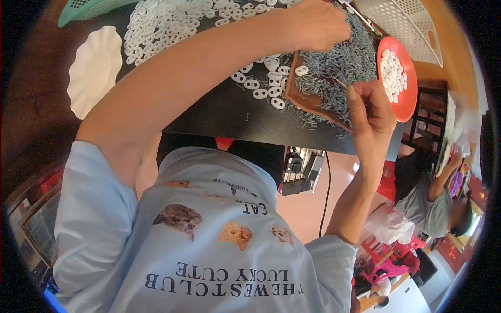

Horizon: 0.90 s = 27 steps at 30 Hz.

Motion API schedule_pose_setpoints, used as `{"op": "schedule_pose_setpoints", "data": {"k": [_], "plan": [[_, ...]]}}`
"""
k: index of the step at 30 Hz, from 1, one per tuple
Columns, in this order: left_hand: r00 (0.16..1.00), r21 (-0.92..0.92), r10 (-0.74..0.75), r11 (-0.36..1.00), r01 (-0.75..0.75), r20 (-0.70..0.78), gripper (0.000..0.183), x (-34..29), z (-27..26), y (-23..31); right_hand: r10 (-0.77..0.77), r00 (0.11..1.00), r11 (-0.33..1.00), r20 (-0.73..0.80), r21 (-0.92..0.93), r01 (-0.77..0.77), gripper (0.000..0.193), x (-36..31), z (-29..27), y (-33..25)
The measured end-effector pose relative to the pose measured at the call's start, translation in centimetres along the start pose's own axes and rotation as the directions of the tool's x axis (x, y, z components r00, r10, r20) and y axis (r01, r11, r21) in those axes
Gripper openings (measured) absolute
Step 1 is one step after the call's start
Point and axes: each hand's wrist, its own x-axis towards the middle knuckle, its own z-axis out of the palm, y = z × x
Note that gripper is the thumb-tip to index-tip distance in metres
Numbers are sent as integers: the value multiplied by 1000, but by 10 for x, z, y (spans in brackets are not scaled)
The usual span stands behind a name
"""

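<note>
Pins (339,62), small and grey, heaped in a brown tray (308,101) on the black worktop (229,112), some spilled over the tray's near edge onto the dark surface. Left hand (318,23) stretched far forward across the worktop, arm nearly straight, fingers curled down into the top of the heap; whether anything sits pinched between them cannot be told. Right hand (373,112) raised at the tray's near right corner, forearm coming up steeply from below, wrist bent, thumb and fingertips pressed together on one thin pin (340,82) that sticks out up and to the left over the heap. White oval rings (172,23) with two holes each spread thickly over the far left of the worktop, a thinner trail of them (261,83) running right up to the tray's left side, one ring (301,70) lying on the pins. Red plate (399,78) just right of the tray, holding more white rings. White perforated basket (404,23) beyond the plate, teal basket (86,8) at the far left corner, white scalloped dish (94,70) off the worktop's left edge. Another person (428,203) seated lower right, well apart.
</note>
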Motion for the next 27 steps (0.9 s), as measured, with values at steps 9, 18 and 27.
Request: {"op": "schedule_pose_setpoints", "data": {"k": [9, 18, 27], "plan": [[955, -201, -263, 937, 287, 137, 19, -5, -28, -2, 93, 992, 995, -81, 51, -89, 10, -1, -6, 4], [828, -832, -101, -137, 537, 551, 21, -49, -36, -19, 36, 994, 991, -99, 131, -23, 8, 13, 0, -20], [854, -800, -6, -352, 486, 521, 20, -69, -33, -7, 10, 994, 995, -109, 97, 1, 8, 15, 7, -29]]}}
